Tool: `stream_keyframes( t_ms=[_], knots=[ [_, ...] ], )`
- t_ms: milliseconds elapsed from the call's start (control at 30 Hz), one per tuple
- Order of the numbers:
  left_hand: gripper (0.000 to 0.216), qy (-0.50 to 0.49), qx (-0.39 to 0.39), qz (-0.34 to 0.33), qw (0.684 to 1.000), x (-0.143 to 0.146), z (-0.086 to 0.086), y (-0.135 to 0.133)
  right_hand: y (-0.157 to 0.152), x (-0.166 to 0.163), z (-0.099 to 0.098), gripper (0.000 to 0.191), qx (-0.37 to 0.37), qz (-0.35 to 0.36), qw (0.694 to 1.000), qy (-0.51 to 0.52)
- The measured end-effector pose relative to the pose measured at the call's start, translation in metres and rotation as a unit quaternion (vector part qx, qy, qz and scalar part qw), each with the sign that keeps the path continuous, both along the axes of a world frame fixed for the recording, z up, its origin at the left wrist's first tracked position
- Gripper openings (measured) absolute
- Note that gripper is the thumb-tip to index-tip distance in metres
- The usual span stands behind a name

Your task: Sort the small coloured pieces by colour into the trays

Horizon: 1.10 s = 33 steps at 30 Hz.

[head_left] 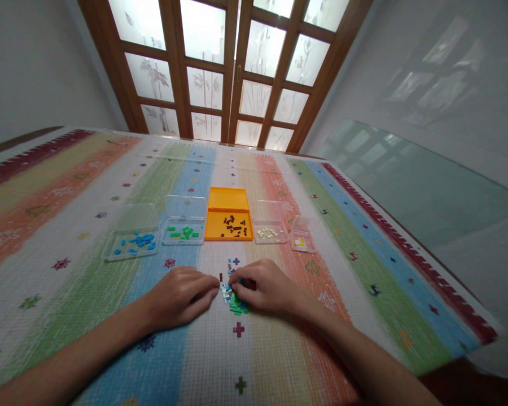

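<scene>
Below the orange box [228,194], the left hand [182,296] rests loosely open beside a small leftover pile [236,305]. The right hand [265,287] curls over it, grip unclear. Clear boxes [110,255] alongside hold sorted bricks.

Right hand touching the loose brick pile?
Touching. Head view: the right hand rests its fingertips on the pile of small green and blue plastic bricks, partly covering it.

small pieces [236,305] partly under right hand [265,290], shapes unclear

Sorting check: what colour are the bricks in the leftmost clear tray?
Blue; the small plastic bricks in the clear plastic tray show best in the head view.
</scene>
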<state>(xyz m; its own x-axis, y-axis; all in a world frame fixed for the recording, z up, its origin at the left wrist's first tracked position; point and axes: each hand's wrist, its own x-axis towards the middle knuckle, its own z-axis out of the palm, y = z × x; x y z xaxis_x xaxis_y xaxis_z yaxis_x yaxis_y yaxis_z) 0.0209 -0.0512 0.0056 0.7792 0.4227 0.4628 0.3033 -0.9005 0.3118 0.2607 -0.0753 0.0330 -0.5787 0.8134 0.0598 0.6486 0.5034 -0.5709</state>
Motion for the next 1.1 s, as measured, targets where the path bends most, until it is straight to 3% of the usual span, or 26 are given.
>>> stream_keyframes(
  t_ms=[400, 633, 1100],
  knots=[
    [0.021, 0.003, -0.012, 0.01, 1.0, 0.0013, 0.0009, -0.0008, -0.0022, -0.0054, -0.0004, 0.028, 0.017, 0.002, 1.0, -0.021],
    [0.021, 0.006, -0.034, 0.004, 0.999, 0.0024, 0.0013, 0.0003, -0.0022, -0.0076, -0.0018, 0.019, 0.017, 0.002, 1.0, -0.02],
    [0.02, 0.026, -0.037, 0.024, 0.999, 0.001, 0.0018, -0.001, -0.0032, -0.0075, 0.0013, 0.011, -0.046, -0.043, 0.998, 0.028]
  ],
)
